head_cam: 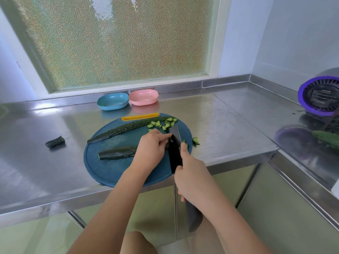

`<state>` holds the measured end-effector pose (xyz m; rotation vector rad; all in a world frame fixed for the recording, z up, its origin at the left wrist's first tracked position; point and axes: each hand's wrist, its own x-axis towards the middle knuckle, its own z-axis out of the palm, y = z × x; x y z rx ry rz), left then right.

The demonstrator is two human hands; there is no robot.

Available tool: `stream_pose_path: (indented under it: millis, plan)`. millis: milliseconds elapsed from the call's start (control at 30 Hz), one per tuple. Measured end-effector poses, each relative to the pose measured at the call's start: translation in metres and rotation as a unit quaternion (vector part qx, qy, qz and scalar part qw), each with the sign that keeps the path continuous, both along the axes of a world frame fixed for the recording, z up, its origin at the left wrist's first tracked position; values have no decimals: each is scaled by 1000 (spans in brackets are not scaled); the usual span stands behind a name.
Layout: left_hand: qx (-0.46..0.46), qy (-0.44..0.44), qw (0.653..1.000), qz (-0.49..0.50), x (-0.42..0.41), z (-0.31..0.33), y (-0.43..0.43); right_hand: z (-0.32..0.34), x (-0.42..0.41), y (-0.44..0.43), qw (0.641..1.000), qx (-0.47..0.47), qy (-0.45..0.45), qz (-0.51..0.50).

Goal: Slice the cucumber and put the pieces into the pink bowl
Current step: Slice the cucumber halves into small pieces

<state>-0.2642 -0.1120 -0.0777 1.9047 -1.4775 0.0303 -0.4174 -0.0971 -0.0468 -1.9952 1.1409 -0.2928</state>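
Fingers of my left hand [152, 146] pin the dark green halved cucumber [117, 153], stretching leftward; my right hand [192, 180] grips the black knife [175, 149] crosswise; the pink oval bowl [143, 97] sits ahead.

Frosted window [117, 41] above a steel counter [229, 121], pale walls [275, 33] around.

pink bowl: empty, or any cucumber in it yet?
Empty. The pink bowl shows only its bare pink inside; the cut cucumber pieces lie on the blue cutting board.
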Motion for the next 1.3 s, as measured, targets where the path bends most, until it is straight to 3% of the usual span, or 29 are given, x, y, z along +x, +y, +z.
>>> stream_pose_path:
  millis: [200, 333, 533, 867, 1100, 1300]
  plan:
    - [52, -4, 999, -12, 3, 8, 6, -4, -6, 0, 1000, 13, -22, -5]
    - [121, -62, 991, -13, 5, 8, 21, -6, -15, -3, 999, 30, -37, -4]
    - [141, -104, 985, -8, 1, 10, 21, -4, -18, -11, 999, 15, -27, 12]
    - [133, -74, 988, -13, -5, 10, 22, 1, -23, -23, 999, -2, 5, 46]
    - [78, -59, 993, 73, -16, 0, 22, 7, -32, -32, 997, -6, -6, 78]
    - [64, -65, 993, 81, -15, -3, 20, 7, -32, -36, 996, -16, -5, 84]
